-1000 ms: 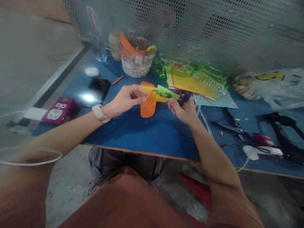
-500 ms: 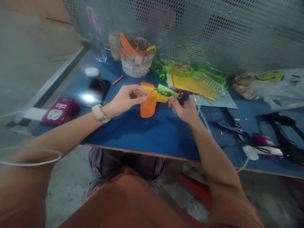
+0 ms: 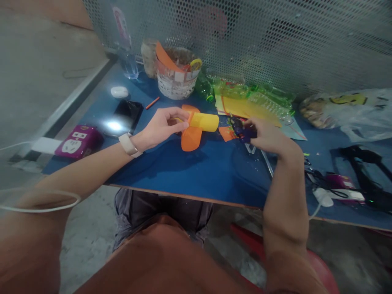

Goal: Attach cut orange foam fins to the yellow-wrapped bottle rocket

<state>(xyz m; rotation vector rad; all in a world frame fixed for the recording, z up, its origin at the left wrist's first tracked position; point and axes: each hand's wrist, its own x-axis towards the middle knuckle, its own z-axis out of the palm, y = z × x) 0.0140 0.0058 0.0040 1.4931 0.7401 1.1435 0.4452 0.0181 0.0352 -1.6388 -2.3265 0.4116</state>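
Observation:
My left hand (image 3: 167, 125) pinches a yellow paper tube (image 3: 206, 122) at its left end. Orange paper wings (image 3: 191, 139) stick out from that end, above and below the tube. The tube's right end points toward my right hand and nothing touches it. My right hand (image 3: 265, 134) is closed at a dark blue and black item (image 3: 241, 130), whose kind I cannot make out; my fingers partly cover it. An orange paper scrap (image 3: 227, 133) lies against its left side. Clear strips (image 3: 267, 163) lie below my right hand.
At the back stand a white basket (image 3: 177, 86) and green plastic bottles (image 3: 269, 100) beside yellow paper sheets (image 3: 232, 107). A phone (image 3: 127, 116), a white case (image 3: 119, 92) and a purple socket block (image 3: 76, 141) sit left. Cables (image 3: 324, 181) and a plastic bag (image 3: 361, 108) lie right.
My right hand has moved right, away from the tube, to the dark item. The green patterned piece it held at the tube's right end no longer shows. My left hand stays put.

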